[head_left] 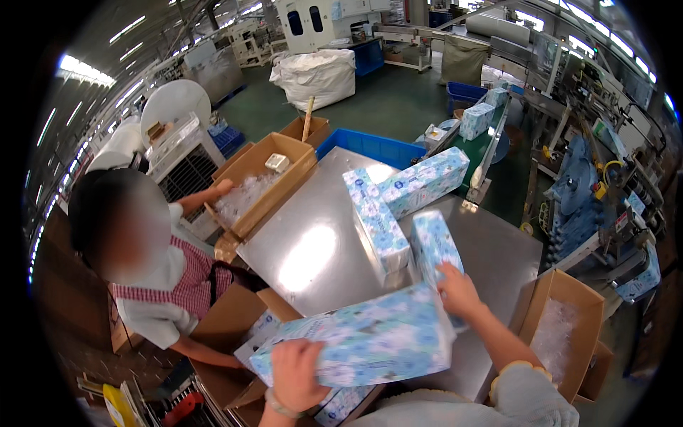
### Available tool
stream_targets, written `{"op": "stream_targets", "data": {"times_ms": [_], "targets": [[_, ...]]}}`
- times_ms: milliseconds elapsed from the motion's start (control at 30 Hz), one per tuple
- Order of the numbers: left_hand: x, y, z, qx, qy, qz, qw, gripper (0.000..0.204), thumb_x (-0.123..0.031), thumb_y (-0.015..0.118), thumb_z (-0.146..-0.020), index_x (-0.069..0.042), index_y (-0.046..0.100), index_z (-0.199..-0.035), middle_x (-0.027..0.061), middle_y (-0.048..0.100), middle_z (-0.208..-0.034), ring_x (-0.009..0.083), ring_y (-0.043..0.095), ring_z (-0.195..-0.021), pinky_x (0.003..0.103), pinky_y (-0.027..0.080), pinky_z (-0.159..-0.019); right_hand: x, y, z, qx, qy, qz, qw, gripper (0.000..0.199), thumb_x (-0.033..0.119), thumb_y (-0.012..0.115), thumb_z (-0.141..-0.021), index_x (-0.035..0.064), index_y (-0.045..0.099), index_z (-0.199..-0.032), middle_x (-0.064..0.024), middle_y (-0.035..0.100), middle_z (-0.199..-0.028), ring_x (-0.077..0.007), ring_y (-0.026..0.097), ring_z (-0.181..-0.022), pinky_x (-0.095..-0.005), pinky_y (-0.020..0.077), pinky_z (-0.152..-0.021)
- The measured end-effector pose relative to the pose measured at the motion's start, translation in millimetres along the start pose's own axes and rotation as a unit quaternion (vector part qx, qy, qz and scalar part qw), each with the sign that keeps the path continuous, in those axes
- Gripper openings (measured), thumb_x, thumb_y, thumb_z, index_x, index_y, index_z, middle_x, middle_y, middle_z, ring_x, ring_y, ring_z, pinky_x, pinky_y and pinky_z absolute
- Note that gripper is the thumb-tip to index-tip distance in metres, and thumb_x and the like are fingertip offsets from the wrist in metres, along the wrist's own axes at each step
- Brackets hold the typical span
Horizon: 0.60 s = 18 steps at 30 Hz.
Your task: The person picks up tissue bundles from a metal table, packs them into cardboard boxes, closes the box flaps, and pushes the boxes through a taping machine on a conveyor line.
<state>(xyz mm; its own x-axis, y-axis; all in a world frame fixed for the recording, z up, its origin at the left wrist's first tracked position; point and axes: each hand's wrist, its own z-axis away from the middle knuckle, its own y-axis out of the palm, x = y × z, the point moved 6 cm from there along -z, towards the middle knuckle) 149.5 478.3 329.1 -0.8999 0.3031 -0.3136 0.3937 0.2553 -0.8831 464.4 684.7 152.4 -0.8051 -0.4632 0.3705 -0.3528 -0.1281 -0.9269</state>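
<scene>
Both hands are on the big blue-and-white flower-printed soft pack (pixel 363 338), which hangs over the near edge of the shiny steel table (pixel 313 249) — the left hand (pixel 297 373) is clamped flat along its lower near side, fingers spread over the film, and the right hand (pixel 459 290) is pressed on its upper far corner, more a palm-and-fingertip hold than a full wrap. The pack sits tilted, low end toward the open brown cardboard carton (pixel 235 320) just off the table's near left corner, where another patterned pack already shows inside. The risk, as I read it: slick wrap plus a one-corner hold on the right means the pack could slide or twist out and drop between table and carton. Just beyond the right hand, a narrow patterned pack (pixel 434 245) stands against a long one (pixel 377 220) on the table, with a third (pixel 423 181) lying behind — a careless elbow could knock those over. Across the table's left edge, a co-worker in a checked apron (pixel 181 285) reaches into another carton lined with clear plastic (pixel 260 185); a swing of the big pack that way could crowd that arm. A second lined carton (pixel 558 327) waits off the table's right side.
</scene>
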Motion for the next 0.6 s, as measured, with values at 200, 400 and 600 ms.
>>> {"op": "stream_targets", "data": {"times_ms": [200, 400, 600], "targets": [[36, -8, 161, -0.184, -0.24, 0.225, 0.926, 0.074, -0.03, 0.089, -0.066, 0.001, 0.053, -0.122, 0.0197, 0.053, -0.108, 0.0407, 0.051, -0.1, 0.046, 0.043, -0.089, 57, -5, 57, -0.116, 0.078, 0.179, 0.974, 0.091, 0.031, 0.088, -0.067, 0.0088, 0.047, -0.146, -0.0233, 0.058, -0.119, -0.0387, 0.052, -0.124, -0.0554, 0.0403, -0.106], [51, 69, 268, 0.047, -0.26, -0.005, 0.964, 0.08, -0.027, 0.088, -0.057, -0.002, 0.052, -0.124, 0.0184, 0.056, -0.11, 0.04, 0.053, -0.102, 0.048, 0.046, -0.086, -20, 6, 8, 0.027, 0.231, 0.055, 0.971, 0.121, 0.029, 0.09, -0.062, 0.0089, 0.021, -0.159, -0.0227, 0.058, -0.118, -0.0372, 0.058, -0.113, -0.0488, 0.0444, -0.099], [62, 206, 322, 0.308, -0.265, 0.054, 0.912, 0.09, -0.043, 0.085, -0.066, -0.006, 0.045, -0.138, 0.0205, 0.056, -0.127, 0.0395, 0.053, -0.123, 0.05, 0.047, -0.1, 128, -25, 75, -0.178, -0.103, 0.093, 0.974, 0.111, 0.014, 0.082, -0.064, 0.0067, 0.022, -0.158, -0.0214, 0.056, -0.119, -0.0422, 0.055, -0.105, -0.052, 0.0453, -0.09]]}}
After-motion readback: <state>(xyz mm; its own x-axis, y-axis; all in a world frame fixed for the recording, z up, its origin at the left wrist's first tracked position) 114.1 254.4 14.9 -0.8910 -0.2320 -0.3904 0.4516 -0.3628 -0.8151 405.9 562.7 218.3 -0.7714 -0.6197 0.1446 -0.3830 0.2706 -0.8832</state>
